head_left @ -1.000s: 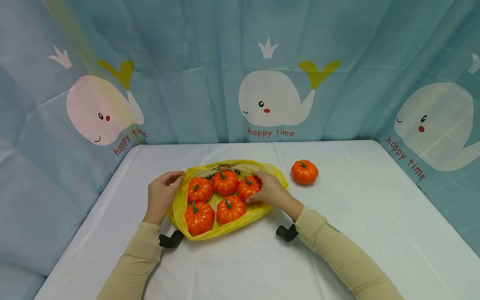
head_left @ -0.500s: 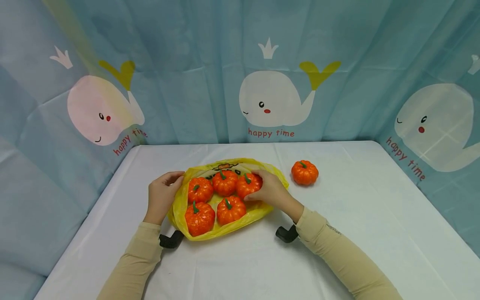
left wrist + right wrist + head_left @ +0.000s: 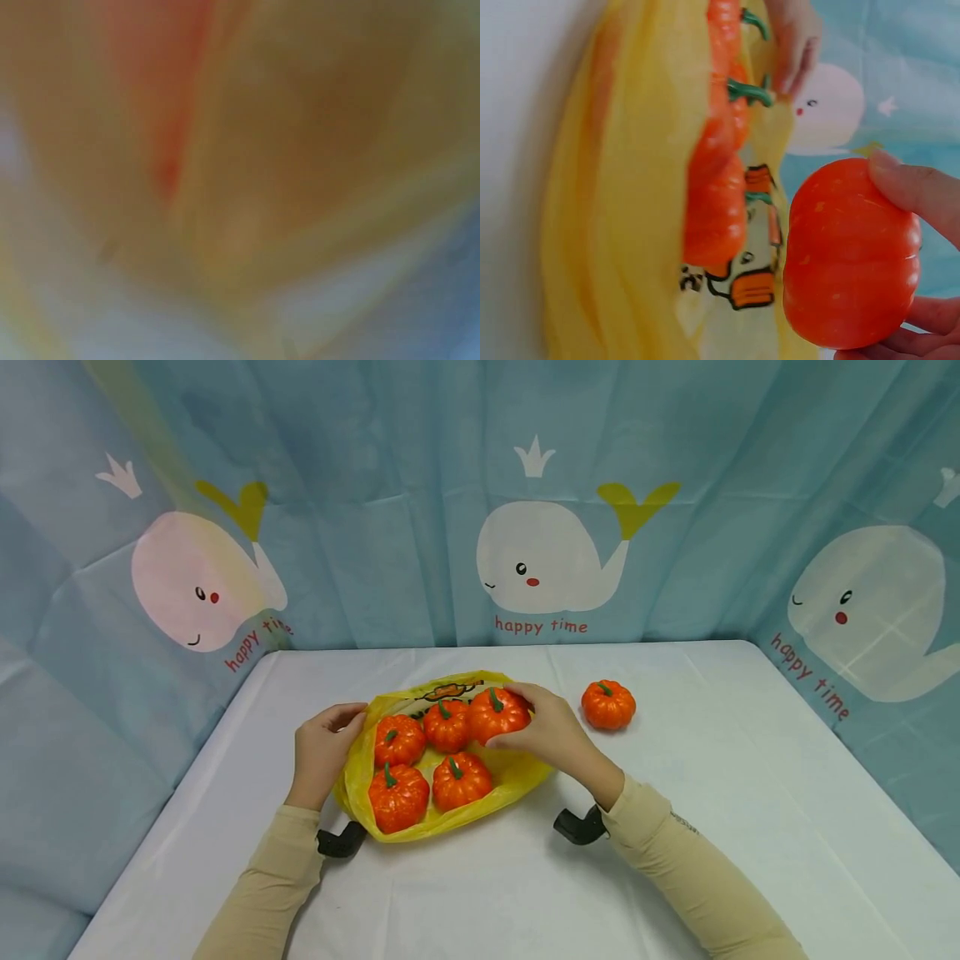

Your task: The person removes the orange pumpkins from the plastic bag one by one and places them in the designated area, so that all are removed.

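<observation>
A yellow plastic bag point(image 3: 521, 774) lies on the table with its mouth wide open and several orange toy pumpkins point(image 3: 400, 796) inside. At its left rim, my left hand point(image 3: 321, 756) pinches the edge of the bag. My right hand point(image 3: 558, 735) grips one toy pumpkin point(image 3: 851, 255) between thumb and fingers, raised above the others at the right side of the mouth. The right wrist view shows this pumpkin apart from the bag's wall point(image 3: 641, 187). Blur in the left wrist view leaves only yellow film and an orange patch.
One more toy pumpkin point(image 3: 608, 705) sits on the white tablecloth point(image 3: 712, 760), to the right of the bag. Behind the table hangs a blue curtain point(image 3: 405, 568) with whale prints. A black wrist-camera mount point(image 3: 342, 840) juts out below the left hand.
The right hand has lifted its toy pumpkin up from among the others, and the hand has shifted slightly right. The bag's right side has sagged a little. The left hand stays in place.
</observation>
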`<state>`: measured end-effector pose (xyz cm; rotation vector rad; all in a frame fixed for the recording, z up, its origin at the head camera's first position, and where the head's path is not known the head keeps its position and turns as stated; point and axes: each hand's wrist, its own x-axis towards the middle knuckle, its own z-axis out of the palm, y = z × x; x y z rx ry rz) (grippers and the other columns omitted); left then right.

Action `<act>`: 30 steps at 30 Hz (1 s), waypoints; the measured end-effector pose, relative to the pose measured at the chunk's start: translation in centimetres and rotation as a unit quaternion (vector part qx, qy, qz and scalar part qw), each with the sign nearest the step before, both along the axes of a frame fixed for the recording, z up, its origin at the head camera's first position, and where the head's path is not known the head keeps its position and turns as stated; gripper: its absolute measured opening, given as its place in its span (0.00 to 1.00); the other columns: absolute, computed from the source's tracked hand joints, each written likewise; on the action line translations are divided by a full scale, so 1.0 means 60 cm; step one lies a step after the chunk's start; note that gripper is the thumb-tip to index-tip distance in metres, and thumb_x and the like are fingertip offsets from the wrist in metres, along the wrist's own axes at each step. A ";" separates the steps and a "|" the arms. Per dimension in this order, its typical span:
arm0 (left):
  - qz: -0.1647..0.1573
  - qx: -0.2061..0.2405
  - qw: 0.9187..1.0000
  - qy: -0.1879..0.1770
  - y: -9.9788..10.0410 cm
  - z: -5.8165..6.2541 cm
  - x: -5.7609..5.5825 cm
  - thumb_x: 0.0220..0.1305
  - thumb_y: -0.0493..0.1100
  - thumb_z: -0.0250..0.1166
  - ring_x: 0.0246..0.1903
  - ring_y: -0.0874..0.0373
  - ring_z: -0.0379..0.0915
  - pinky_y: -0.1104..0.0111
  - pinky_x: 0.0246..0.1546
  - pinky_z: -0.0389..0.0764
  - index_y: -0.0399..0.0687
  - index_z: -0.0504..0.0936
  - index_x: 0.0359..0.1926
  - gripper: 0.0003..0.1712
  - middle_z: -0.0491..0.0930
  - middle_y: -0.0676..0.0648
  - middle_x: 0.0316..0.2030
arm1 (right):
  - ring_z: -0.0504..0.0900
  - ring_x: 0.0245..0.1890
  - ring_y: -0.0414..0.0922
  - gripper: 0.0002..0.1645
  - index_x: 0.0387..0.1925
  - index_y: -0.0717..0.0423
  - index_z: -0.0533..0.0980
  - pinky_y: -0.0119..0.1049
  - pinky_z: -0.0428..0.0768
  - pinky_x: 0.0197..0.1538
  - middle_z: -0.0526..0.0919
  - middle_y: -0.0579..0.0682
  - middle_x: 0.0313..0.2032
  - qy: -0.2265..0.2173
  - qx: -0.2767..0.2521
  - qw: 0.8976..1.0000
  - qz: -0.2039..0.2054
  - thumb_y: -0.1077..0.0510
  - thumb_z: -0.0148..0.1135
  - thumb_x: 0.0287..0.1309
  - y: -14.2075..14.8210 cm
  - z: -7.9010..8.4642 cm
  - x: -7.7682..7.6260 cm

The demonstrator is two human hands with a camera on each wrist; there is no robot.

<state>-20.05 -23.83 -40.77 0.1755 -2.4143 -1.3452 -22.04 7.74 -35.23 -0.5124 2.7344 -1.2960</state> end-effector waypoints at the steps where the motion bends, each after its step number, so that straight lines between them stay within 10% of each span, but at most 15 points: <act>1: 0.000 0.000 1.000 0.001 0.000 0.000 0.000 0.70 0.44 0.63 0.50 0.50 0.81 0.91 0.40 0.72 0.42 0.86 0.51 0.15 0.86 0.41 0.50 | 0.73 0.66 0.54 0.54 0.69 0.56 0.68 0.50 0.75 0.66 0.73 0.54 0.68 -0.002 -0.005 1.000 -0.001 0.47 0.82 0.41 0.004 0.004 0.001; 30: 0.005 -0.005 1.000 -0.009 -0.001 -0.002 0.001 0.70 0.46 0.62 0.50 0.49 0.80 0.93 0.41 0.71 0.42 0.85 0.52 0.16 0.85 0.40 0.51 | 0.63 0.72 0.64 0.54 0.73 0.59 0.61 0.58 0.71 0.67 0.63 0.63 0.72 -0.003 -0.010 0.992 -0.128 0.48 0.78 0.49 0.197 0.027 -0.004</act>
